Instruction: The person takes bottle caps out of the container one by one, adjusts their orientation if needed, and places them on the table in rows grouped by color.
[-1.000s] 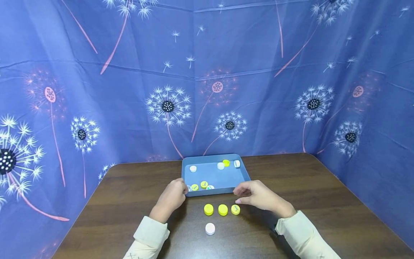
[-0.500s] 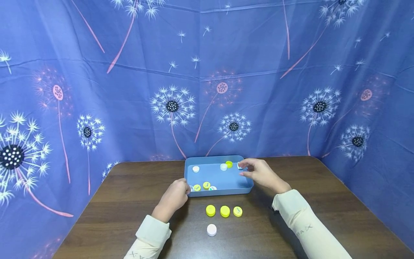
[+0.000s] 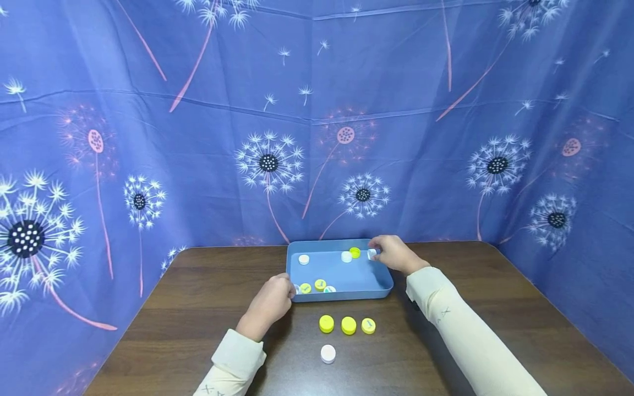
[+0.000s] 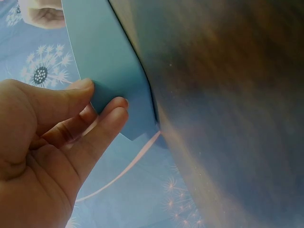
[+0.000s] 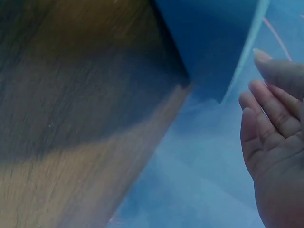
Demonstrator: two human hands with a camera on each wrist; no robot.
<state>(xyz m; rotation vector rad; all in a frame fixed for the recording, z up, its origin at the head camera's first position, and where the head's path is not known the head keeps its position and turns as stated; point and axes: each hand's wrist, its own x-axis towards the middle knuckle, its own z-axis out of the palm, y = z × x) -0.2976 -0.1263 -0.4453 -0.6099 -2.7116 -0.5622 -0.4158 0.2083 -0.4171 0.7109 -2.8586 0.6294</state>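
Observation:
At the front left corner of the blue tray (image 3: pixel 342 295) my left hand (image 3: pixel 271 302) pinches the wall. The left wrist view shows my thumb (image 4: pixel 80 90) and fingers either side of that wall. Over the tray's back right corner is my right hand (image 3: pixel 396 256), its fingertips at a white bottle cap (image 3: pixel 371 254); whether they touch it I cannot tell. Thumb and fingers stand apart in the right wrist view, with no cap visible between them. Inside the tray lie more caps, such as a white cap (image 3: pixel 304 259) and a yellow cap (image 3: pixel 354 252).
Before the tray, a row of yellow caps (image 3: pixel 348 325) sits on the brown wooden table (image 3: pixel 208 286). A single white cap (image 3: pixel 328 353) lies nearer to me. A blue dandelion-print curtain (image 3: pixel 208 181) hangs behind and at both sides.
My right hand has moved from near the row of yellow caps, over the tray's right side, to the white cap at its back right corner. The left hand keeps hold of the tray.

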